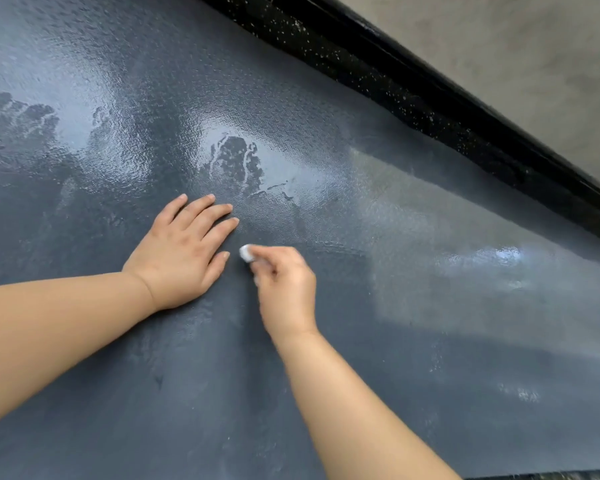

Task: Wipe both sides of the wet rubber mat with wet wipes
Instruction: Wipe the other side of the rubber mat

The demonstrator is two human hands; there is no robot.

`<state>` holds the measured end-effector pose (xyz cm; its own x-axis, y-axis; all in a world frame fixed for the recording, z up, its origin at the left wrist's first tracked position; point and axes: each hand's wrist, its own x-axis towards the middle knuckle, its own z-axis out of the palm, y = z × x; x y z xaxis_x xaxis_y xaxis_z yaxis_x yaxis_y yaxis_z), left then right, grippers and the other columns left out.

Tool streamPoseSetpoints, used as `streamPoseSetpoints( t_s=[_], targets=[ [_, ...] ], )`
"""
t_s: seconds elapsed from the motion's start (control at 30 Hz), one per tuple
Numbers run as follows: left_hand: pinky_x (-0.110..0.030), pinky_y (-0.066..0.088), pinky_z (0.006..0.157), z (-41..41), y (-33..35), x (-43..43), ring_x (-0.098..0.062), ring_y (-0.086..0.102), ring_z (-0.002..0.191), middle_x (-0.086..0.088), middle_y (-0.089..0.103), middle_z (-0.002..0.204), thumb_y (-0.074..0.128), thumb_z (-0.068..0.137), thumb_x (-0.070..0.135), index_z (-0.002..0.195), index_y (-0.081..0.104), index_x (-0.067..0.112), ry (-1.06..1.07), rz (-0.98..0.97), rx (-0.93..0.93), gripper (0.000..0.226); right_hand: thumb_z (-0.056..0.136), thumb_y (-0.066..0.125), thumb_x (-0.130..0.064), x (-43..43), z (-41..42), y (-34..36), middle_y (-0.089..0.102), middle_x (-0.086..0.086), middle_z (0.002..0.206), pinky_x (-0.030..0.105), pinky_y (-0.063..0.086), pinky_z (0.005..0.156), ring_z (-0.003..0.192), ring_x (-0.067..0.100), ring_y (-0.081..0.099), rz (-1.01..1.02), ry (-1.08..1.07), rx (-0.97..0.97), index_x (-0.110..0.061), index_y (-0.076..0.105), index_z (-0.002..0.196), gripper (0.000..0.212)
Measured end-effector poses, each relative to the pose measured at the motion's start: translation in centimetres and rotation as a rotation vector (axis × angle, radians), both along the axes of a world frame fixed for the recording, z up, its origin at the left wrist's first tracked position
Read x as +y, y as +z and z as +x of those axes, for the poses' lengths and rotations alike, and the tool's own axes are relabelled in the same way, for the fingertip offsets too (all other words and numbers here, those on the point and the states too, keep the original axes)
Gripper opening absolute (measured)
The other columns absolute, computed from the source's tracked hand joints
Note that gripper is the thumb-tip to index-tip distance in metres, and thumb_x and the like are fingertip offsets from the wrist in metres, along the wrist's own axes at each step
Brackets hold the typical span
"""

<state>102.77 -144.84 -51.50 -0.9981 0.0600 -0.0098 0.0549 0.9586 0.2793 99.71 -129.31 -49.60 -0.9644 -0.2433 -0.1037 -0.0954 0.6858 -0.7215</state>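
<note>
Where light falls on it, the dark grey rubber mat (378, 358) shows a fine pebbled grain under a glossy film of water. It fills nearly the whole frame and runs off the left, bottom and right edges. Pale sheen spreads across the upper left and centre, broken by dull, ragged patches where the film has parted. A squarish, hazy reflection lies at the right.

At centre left, the left hand (184, 251) lies palm down on the mat, its fingers straight and slightly fanned, holding nothing.

Just beside its thumb, the right hand (284, 285) has its fingers curled around a small wad of white wet wipe (246, 252) and pushes it against the mat. Only a rounded end of the wad pokes out past the fingertips; the rest is buried in the grip. Motion blur softens this hand, so how each finger lies cannot be made out. Both bare forearms enter from the lower edge.

Across the upper right, a black strip (395, 84) flecked with pale specks runs diagonally along the mat's far side. Whether it is the mat's own rim or something under it cannot be told. Beyond it lies mottled grey-brown concrete floor (516, 46).
</note>
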Motion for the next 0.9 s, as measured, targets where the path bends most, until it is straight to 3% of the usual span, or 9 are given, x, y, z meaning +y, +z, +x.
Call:
streamPoseSetpoints(
  t_s=[0.13, 0.27, 0.37, 0.43, 0.57, 0.63, 0.7, 0.83, 0.9],
  targets=[
    [-0.056, 0.035, 0.105, 0.0, 0.1, 0.0, -0.038, 0.052, 0.121, -0.017, 0.059, 0.127, 0.032, 0.085, 0.037, 0.12, 0.063, 0.002, -0.004, 0.003, -0.001, 0.058, 0.089, 0.058, -0.01, 5.5, -8.0, 0.8, 0.066, 0.013, 0.096, 0.034, 0.049, 0.088, 0.089, 0.025, 0.063, 0.039, -0.464, -0.017, -0.01, 0.068, 0.105, 0.019],
    [-0.054, 0.032, 0.106, -0.1, 0.0, 0.0, -0.038, 0.051, 0.122, -0.017, 0.058, 0.128, 0.032, 0.085, 0.038, 0.12, 0.063, 0.004, 0.003, -0.002, -0.002, 0.058, 0.096, 0.048, -0.022, 9.1, -12.5, 0.8, 0.06, -0.002, 0.047, 0.024, 0.045, 0.061, 0.061, 0.018, 0.063, 0.134, -0.759, -0.152, -0.01, 0.063, 0.077, 0.026],
    [-0.054, 0.031, 0.105, -0.1, -0.1, 0.1, -0.038, 0.051, 0.122, -0.017, 0.058, 0.127, 0.032, 0.085, 0.038, 0.12, 0.063, 0.004, 0.01, -0.008, 0.006, 0.058, 0.092, 0.054, -0.019, 5.8, -11.6, 0.5, 0.072, 0.003, 0.094, 0.02, 0.044, 0.079, 0.089, 0.017, 0.065, 0.238, -0.645, -0.146, -0.016, 0.071, 0.102, 0.019],
    [-0.053, 0.029, 0.105, -0.2, -0.1, 0.1, -0.038, 0.052, 0.122, -0.017, 0.058, 0.127, 0.033, 0.085, 0.037, 0.12, 0.064, 0.003, 0.006, -0.012, 0.013, 0.057, 0.09, 0.055, -0.016, 1.5, -9.3, 0.5, 0.067, 0.006, 0.109, 0.021, 0.039, 0.082, 0.1, 0.022, 0.061, 0.308, -0.411, -0.097, -0.021, 0.071, 0.106, 0.023],
    [-0.054, 0.031, 0.104, -0.2, 0.0, 0.1, -0.038, 0.052, 0.121, -0.018, 0.058, 0.127, 0.034, 0.083, 0.036, 0.118, 0.064, 0.003, 0.011, -0.011, 0.023, 0.057, 0.088, 0.058, -0.011, -3.9, -5.4, 1.1, 0.068, 0.004, 0.099, 0.019, 0.044, 0.083, 0.09, 0.012, 0.063, 0.178, -0.033, -0.186, -0.018, 0.071, 0.104, 0.022],
    [-0.054, 0.032, 0.104, -0.3, -0.1, 0.2, -0.038, 0.052, 0.121, -0.018, 0.058, 0.127, 0.034, 0.083, 0.036, 0.118, 0.065, 0.003, 0.007, -0.006, 0.023, 0.057, 0.086, 0.063, -0.009, -3.2, -6.6, 1.8, 0.065, -0.006, 0.068, 0.007, 0.043, 0.056, 0.055, -0.006, 0.057, -0.027, -0.114, -0.282, -0.015, 0.072, 0.095, 0.014],
    [-0.054, 0.034, 0.104, -0.3, -0.2, 0.1, -0.038, 0.052, 0.121, -0.018, 0.059, 0.127, 0.034, 0.084, 0.036, 0.118, 0.064, 0.003, 0.005, -0.008, 0.021, 0.057, 0.087, 0.063, -0.009, -0.9, -9.5, 2.3, 0.058, -0.008, 0.057, 0.006, 0.036, 0.041, 0.037, -0.007, 0.044, -0.158, -0.349, -0.239, -0.01, 0.07, 0.095, 0.01],
    [-0.055, 0.035, 0.104, -0.3, -0.2, 0.0, -0.038, 0.052, 0.121, -0.017, 0.059, 0.126, 0.034, 0.084, 0.036, 0.118, 0.065, 0.003, -0.002, -0.012, 0.024, 0.056, 0.091, 0.059, -0.022, 4.4, -15.1, 1.8, 0.07, 0.006, 0.095, 0.026, 0.052, 0.084, 0.079, 0.014, 0.064, 0.087, -0.574, -0.12, -0.012, 0.066, 0.107, 0.02],
    [-0.056, 0.035, 0.104, -0.3, -0.3, 0.0, -0.038, 0.052, 0.121, -0.017, 0.059, 0.126, 0.034, 0.084, 0.036, 0.118, 0.065, 0.004, 0.0, -0.016, 0.032, 0.056, 0.092, 0.054, -0.024, 5.4, -16.6, 1.2, 0.065, 0.006, 0.092, 0.03, 0.048, 0.088, 0.087, 0.022, 0.061, 0.181, -0.588, -0.152, -0.02, 0.064, 0.1, 0.013]
  ],
)
